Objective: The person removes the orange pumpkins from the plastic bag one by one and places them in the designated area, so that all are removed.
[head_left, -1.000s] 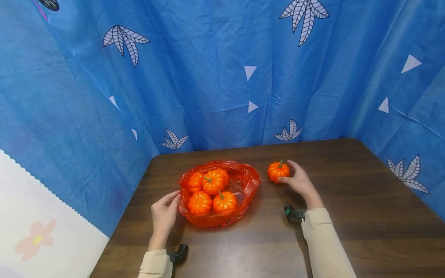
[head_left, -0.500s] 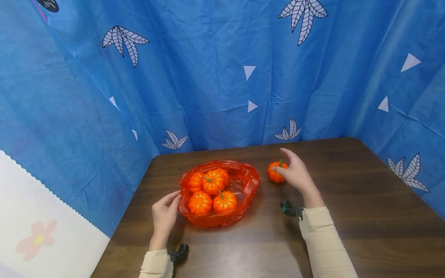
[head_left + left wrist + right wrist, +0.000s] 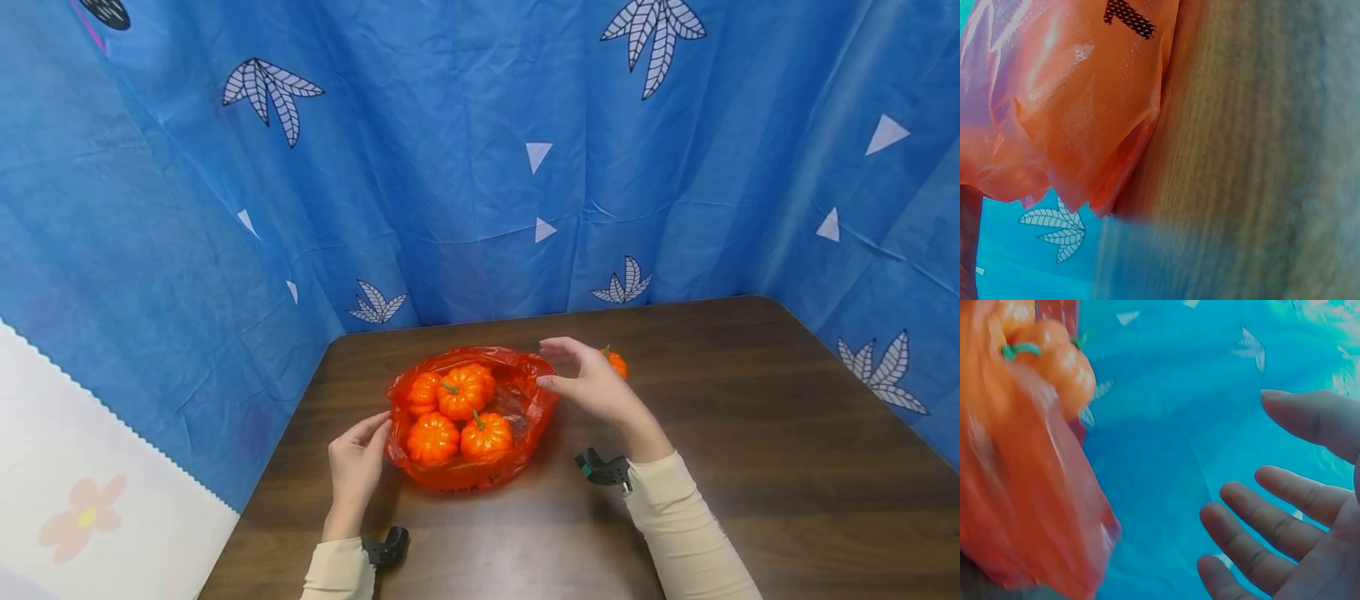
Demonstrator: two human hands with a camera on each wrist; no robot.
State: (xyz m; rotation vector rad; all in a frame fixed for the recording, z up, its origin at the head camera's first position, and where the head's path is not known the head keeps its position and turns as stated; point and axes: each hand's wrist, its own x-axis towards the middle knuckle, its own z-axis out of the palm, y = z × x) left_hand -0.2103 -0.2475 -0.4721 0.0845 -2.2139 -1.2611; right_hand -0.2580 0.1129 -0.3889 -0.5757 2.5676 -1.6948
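Note:
A red plastic bag (image 3: 517, 450) stands with its mouth spread wide on the table. Inside it sit several small orange pumpkins (image 3: 461, 392) with green stems. My left hand (image 3: 356, 467) pinches the bag's left rim between thumb and fingers. At the bag's right rim is my right hand (image 3: 592, 385), fingers spread and holding nothing; the right wrist view shows these fingers (image 3: 1272, 531) apart from the bag (image 3: 1029, 487). One more pumpkin (image 3: 617, 364) lies on the table behind the right hand, which partly hides it. The left wrist view shows the bag's side (image 3: 1085, 94) close up.
The brown wooden table (image 3: 750, 433) ends at a blue curtain (image 3: 465, 167) with leaf and triangle prints along its back and sides. A white cloth (image 3: 97, 467) with a flower print hangs at the left. Each wrist carries a black camera mount (image 3: 603, 468).
My right hand has let go of the lone pumpkin and moved left to the bag's right rim. That pumpkin stays on the table. The left hand and bag are almost unmoved.

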